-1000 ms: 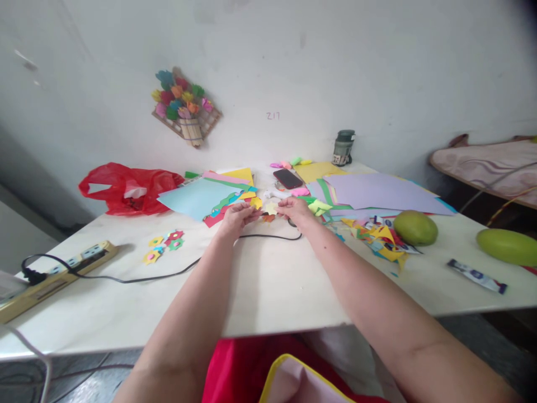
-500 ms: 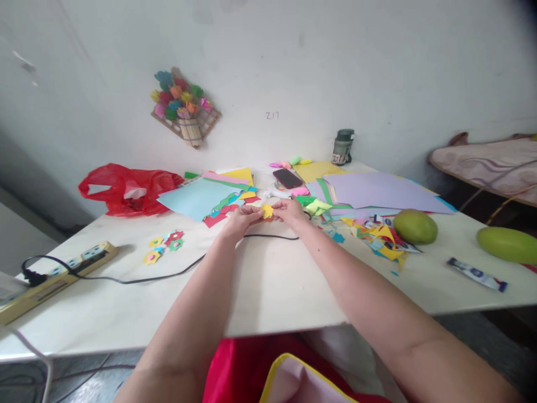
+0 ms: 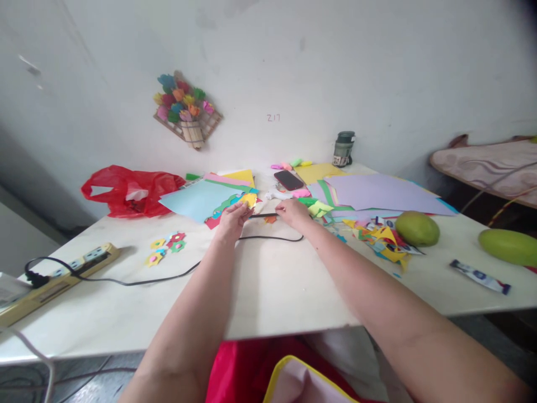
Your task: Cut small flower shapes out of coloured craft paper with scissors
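My left hand [image 3: 235, 219] pinches a yellow paper cut-out [image 3: 249, 200] between thumb and fingers, over the edge of a pile of coloured cut-outs [image 3: 226, 207]. To its right, my right hand [image 3: 293, 214] has its fingertips pressed together by the end of a thin black bar-like piece [image 3: 265, 215]; what they hold, if anything, cannot be made out. An orange paper piece [image 3: 269, 220] lies just below that black piece. Behind my right hand is a white object [image 3: 277, 194], partly hidden. Small paper flowers [image 3: 170, 245] in yellow, red and green lie on the left.
A black cord [image 3: 159, 281] runs from the power strip [image 3: 62, 280] across the white table [image 3: 277, 291]. Coloured sheets [image 3: 377, 190], a phone [image 3: 288, 179], paper scraps [image 3: 388, 240], green fruit [image 3: 417, 228], a tube [image 3: 480, 276] and a red bag [image 3: 138, 193] lie around.
Both hands held the yellow cut-out together; now it is in my left hand only, shifted left and slightly up. My right hand has let go of it and stays on the right.
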The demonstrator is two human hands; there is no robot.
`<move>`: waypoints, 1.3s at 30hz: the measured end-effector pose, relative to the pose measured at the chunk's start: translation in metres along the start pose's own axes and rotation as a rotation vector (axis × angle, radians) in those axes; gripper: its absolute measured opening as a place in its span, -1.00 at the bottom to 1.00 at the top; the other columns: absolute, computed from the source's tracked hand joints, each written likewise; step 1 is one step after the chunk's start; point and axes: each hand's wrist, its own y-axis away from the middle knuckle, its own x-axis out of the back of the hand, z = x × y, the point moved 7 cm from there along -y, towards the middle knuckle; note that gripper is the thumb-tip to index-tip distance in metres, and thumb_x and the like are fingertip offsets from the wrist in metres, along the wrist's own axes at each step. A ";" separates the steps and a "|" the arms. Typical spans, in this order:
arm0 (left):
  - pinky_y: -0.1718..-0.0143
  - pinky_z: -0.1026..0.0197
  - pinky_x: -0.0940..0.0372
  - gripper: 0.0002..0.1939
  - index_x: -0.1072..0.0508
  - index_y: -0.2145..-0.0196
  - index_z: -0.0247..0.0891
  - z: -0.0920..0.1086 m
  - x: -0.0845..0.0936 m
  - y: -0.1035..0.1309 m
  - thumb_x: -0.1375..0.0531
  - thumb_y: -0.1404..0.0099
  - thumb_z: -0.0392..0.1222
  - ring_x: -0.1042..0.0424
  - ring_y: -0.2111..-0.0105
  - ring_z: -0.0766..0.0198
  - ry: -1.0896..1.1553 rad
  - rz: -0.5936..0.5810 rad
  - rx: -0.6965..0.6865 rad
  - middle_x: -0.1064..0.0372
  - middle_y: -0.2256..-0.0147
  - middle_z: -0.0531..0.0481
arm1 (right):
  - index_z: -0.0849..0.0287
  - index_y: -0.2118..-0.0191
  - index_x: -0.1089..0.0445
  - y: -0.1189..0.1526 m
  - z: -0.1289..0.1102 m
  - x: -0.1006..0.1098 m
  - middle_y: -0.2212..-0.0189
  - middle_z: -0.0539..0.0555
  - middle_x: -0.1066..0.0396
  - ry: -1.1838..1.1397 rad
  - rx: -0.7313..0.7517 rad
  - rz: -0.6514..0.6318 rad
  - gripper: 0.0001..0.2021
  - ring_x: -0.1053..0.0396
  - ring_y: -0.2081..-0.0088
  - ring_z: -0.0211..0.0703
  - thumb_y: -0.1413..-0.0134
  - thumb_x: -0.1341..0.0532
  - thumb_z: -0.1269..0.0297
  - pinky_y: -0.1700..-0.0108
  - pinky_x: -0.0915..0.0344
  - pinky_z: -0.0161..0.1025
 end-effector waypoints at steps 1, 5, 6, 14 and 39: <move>0.04 0.14 -0.33 -0.75 -0.37 0.51 -0.29 0.000 0.000 0.000 -0.39 0.09 -0.21 -0.42 0.42 0.36 -0.002 -0.009 -0.010 -0.32 0.56 0.09 | 0.13 0.18 -0.56 -0.002 -0.006 -0.003 0.14 0.19 -0.52 0.069 0.044 -0.033 -0.73 -0.42 0.10 0.05 -0.13 -0.11 0.33 0.11 -0.25 -0.16; 0.03 0.13 -0.33 -0.76 -0.40 0.50 -0.28 -0.003 0.000 0.000 -0.38 0.09 -0.20 -0.44 0.34 0.30 -0.019 -0.033 -0.013 -0.35 0.53 0.06 | 0.20 0.18 -0.56 -0.008 -0.023 -0.013 0.14 0.29 -0.49 0.265 0.155 -0.123 -0.74 -0.37 0.04 0.12 -0.06 -0.15 0.45 0.02 -0.20 -0.09; 0.04 0.13 -0.33 -0.77 -0.40 0.50 -0.28 -0.004 0.000 0.000 -0.38 0.09 -0.20 -0.45 0.35 0.30 -0.024 -0.032 -0.005 -0.36 0.53 0.06 | 0.22 0.18 -0.55 -0.009 -0.026 -0.015 0.14 0.31 -0.48 0.300 0.188 -0.130 -0.73 -0.35 0.02 0.12 -0.05 -0.15 0.48 0.00 -0.18 -0.08; 0.17 0.18 -0.40 -0.78 -0.40 0.56 -0.31 -0.005 0.001 0.002 -0.39 0.12 -0.26 -0.45 0.47 0.32 0.091 0.036 0.035 -0.37 0.60 0.05 | 0.27 0.10 -0.49 -0.017 -0.032 -0.009 0.10 0.27 -0.45 0.452 0.302 -0.133 -0.70 -0.31 -0.04 0.04 -0.05 -0.13 0.53 -0.05 -0.19 -0.16; -0.01 0.16 -0.32 -0.89 -0.46 0.52 -0.29 -0.006 0.016 -0.002 -0.23 -0.12 -0.40 -0.49 0.44 0.36 0.394 0.165 0.001 -0.49 0.49 0.03 | 0.22 -0.35 0.07 0.025 -0.072 -0.059 -0.35 0.15 0.15 0.075 0.619 -0.455 -0.41 0.29 -0.37 -0.06 -0.31 0.15 0.05 -0.31 0.36 0.07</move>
